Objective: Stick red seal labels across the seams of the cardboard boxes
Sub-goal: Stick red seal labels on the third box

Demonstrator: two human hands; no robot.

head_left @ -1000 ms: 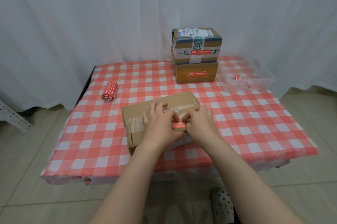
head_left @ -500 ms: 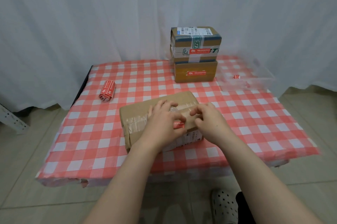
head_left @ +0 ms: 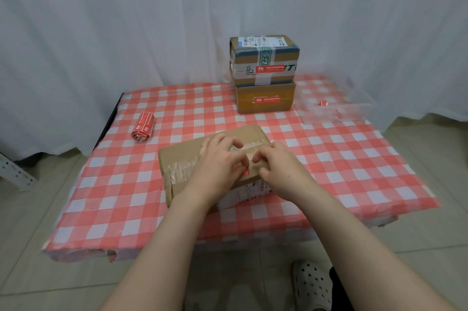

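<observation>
A brown taped cardboard box (head_left: 182,156) lies at the table's near middle. Both my hands rest on top of it. My left hand (head_left: 219,162) covers the taped seam, its thumb at a red seal label (head_left: 246,172) on the box's near top edge. Only a small red bit of that label shows between my hands. My right hand (head_left: 279,171) sits just right of it, bent fingertips touching the box top. A roll of red labels (head_left: 143,127) lies at the far left of the table.
Two stacked boxes stand at the back, the upper box (head_left: 264,53) and the lower box (head_left: 266,108), each with a red label on its front. A clear plastic tray (head_left: 354,110) sits to their right. Red checked cloth (head_left: 354,158) covers the table. A white shoe (head_left: 312,285) is below.
My hands have drawn closer together over the label, hiding most of it. The view has shifted slightly; the box has not moved.
</observation>
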